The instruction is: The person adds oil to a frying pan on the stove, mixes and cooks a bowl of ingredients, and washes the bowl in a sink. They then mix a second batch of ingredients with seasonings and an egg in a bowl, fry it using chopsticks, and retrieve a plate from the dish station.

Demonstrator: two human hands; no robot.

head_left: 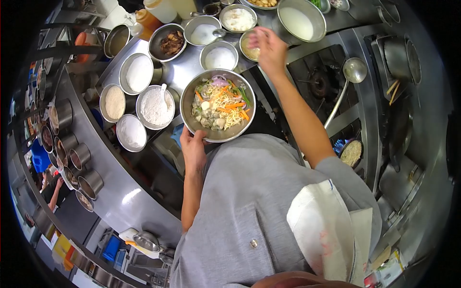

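- Steel mixing bowl [225,136]: centre of the scene, just beyond the person's grey shirt [230,192]; whether it rests on the counter edge I cannot tell.
- In it: pale yellow strands [225,101], orange strips [235,105], purple rings [220,81] at the far side, greyish lumps [219,123] at the near side.
- Left hand [194,148]: gripping the bowl's near left rim, thumb at the edge.
- Right hand [272,50]: reaching far, over a small bowl [245,53] with yellowish contents; fingers drawn together, blurred; whether anything is pinched I cannot tell.
- Left of the mixing bowl: a bowl of white powder [152,113] with a white spoon [164,93] standing in it; more powder bowls beside it.
- Far left of the mixing bowl: a bowl of dark brown pieces [172,44].
- Right: a stove burner [321,82]; a ladle [355,70] near it; nearer, a pan of pale food [352,153] beside blue flame.
- Left counter: steel pots [91,184] in a row.
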